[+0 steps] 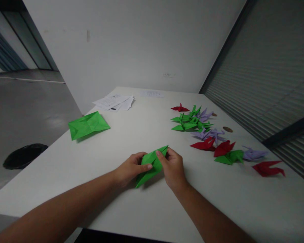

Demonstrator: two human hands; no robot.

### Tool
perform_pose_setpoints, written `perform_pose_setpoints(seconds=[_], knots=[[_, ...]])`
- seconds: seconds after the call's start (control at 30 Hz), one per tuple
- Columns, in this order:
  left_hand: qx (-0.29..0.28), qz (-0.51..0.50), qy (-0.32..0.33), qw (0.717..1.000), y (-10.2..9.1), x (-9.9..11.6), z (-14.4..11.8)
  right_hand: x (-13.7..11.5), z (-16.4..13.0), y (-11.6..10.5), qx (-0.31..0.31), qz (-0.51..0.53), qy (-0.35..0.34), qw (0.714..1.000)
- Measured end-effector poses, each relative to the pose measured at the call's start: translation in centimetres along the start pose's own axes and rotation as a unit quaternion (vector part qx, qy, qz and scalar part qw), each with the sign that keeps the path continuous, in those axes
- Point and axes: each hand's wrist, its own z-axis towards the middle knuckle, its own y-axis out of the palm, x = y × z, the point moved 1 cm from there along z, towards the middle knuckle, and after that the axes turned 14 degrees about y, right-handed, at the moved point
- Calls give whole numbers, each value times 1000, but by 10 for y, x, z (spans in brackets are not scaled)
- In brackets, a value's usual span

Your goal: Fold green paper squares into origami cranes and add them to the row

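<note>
One held green paper (155,165), long axis slanted, pointing far-right

From my end, the folded green paper (155,164) hides most fingertips of the left grip (130,168) and right grip (174,167). I can't read the print on the white sheets (114,100), which partly cover each other. The bunched green cranes (190,126) hide parts of one another. My view's edges crop both forearms (73,204), the table (263,209) and the slatted blind (268,81).

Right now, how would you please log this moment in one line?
left hand: holds green folded paper | right hand: holds same paper | table, right: red, green, purple folded birds | table, left: creased green sheet
</note>
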Motion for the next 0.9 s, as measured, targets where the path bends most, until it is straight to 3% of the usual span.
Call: perform_pose_setpoints(seconds=[0.57, 0.73, 0.9], knots=[[-38, 165, 6, 986, -6, 2, 3, -3, 3, 3, -4, 96, 79, 992], [-35, 178, 10, 983, -5, 2, 4, -2, 0, 8, -50, 88, 149, 984], [-18, 148, -5, 989, -2, 4, 3, 1, 3, 5, -22, 58, 126, 990]])
